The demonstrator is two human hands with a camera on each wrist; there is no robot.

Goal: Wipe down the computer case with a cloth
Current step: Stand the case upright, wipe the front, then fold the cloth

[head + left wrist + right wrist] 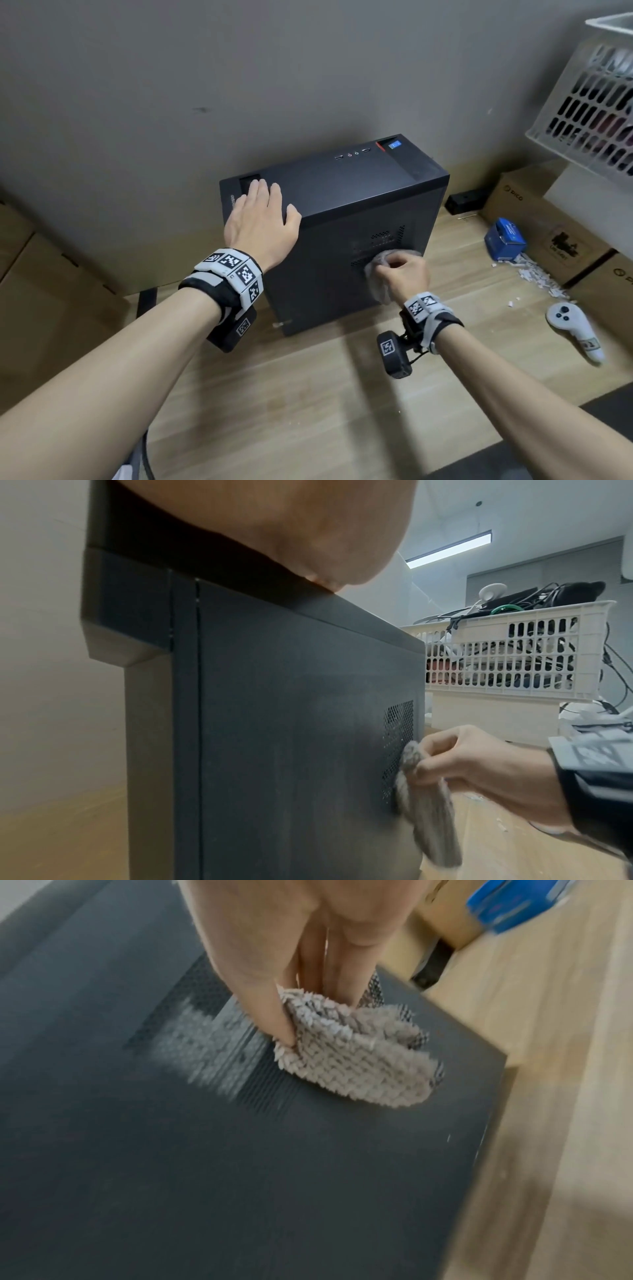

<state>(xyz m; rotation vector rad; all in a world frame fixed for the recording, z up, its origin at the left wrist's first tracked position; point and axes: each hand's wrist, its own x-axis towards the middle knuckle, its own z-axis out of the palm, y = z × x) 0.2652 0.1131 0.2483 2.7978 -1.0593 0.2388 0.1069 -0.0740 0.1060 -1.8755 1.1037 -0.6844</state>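
Observation:
A black computer case (pixel 342 192) lies on a wooden floor against a grey wall. My left hand (pixel 260 219) rests flat on its upper face near the left end, fingers straight. My right hand (pixel 400 274) grips a bunched grey cloth (pixel 380 274) and holds it against the near side panel, over the mesh vent (pixel 380 240). The left wrist view shows the side panel (pixel 291 737), the cloth (pixel 428 818) and my right hand (pixel 479 767) beside the vent. The right wrist view shows my fingers (pixel 274 993) pinching the cloth (pixel 359 1064) on the panel (pixel 240 1164), with a pale dust smear left of it.
Cardboard boxes (pixel 555 226) stand at right with a blue box (pixel 505 240) and white shreds (pixel 537 277) on the floor. A white controller (pixel 575 332) lies at right. A white slatted basket (pixel 589 106) hangs above. More cardboard (pixel 51 291) sits at left.

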